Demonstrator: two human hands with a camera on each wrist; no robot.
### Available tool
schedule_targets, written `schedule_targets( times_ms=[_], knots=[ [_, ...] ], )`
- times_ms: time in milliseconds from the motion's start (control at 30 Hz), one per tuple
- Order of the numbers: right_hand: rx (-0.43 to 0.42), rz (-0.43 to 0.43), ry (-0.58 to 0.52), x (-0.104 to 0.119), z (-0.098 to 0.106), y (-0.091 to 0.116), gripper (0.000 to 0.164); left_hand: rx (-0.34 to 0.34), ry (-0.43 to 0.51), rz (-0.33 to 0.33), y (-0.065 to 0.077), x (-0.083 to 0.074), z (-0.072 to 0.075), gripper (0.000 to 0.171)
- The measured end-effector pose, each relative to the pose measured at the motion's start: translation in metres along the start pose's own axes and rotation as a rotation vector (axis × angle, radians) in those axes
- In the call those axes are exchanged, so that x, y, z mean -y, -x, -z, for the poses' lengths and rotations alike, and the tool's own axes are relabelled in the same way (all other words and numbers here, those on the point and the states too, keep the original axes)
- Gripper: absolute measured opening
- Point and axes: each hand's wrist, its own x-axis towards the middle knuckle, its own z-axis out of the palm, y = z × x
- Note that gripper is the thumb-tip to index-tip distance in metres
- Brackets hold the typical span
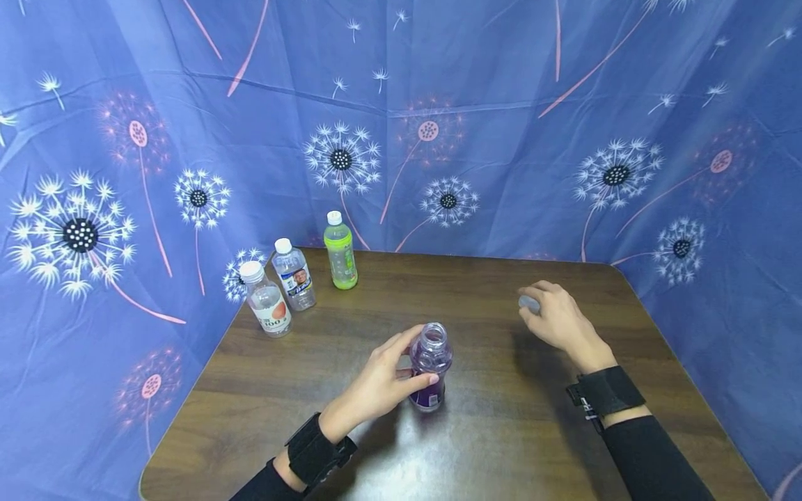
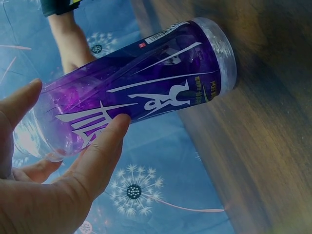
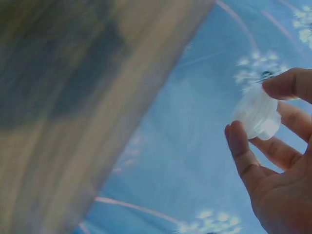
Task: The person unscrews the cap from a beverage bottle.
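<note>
A clear bottle with a purple label (image 1: 429,369) stands upright and uncapped on the wooden table (image 1: 476,445). My left hand (image 1: 376,379) holds it from the left, thumb on the near side and fingers around the shoulder. In the left wrist view the purple label (image 2: 161,73) bears white lettering and a figure. To the right, above the table, my right hand (image 1: 560,320) pinches a whitish translucent bottle cap (image 3: 258,109) between thumb and fingertips. In the head view the fingers partly hide that cap (image 1: 529,303).
Three capped bottles stand at the back left: one with a peach-pictured label (image 1: 271,306), one with a blue label (image 1: 296,278), and one with a green label (image 1: 341,257). A blue dandelion-print cloth (image 1: 501,160) hangs behind and beside the table.
</note>
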Motion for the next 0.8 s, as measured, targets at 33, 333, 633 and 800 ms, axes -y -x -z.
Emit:
schedule_targets(
  times_ms=[33, 333, 633, 800],
  knots=[
    [-0.017, 0.018, 0.0, 0.005, 0.004, -0.001, 0.036, -0.003, -0.004, -0.001, -0.001, 0.0, 0.0, 0.081],
    [-0.228, 0.312, -0.063, 0.052, 0.014, 0.007, 0.032, -0.01, 0.0, 0.0, 0.001, -0.001, -0.002, 0.082],
    [-0.287, 0.402, -0.108, 0.09, 0.027, 0.012, 0.035, -0.022, 0.011, -0.017, 0.002, 0.0, -0.003, 0.081],
    [-0.295, 0.455, -0.13, 0.108, 0.034, 0.013, 0.034, -0.016, 0.012, -0.015, 0.001, -0.001, -0.003, 0.081]
  ],
)
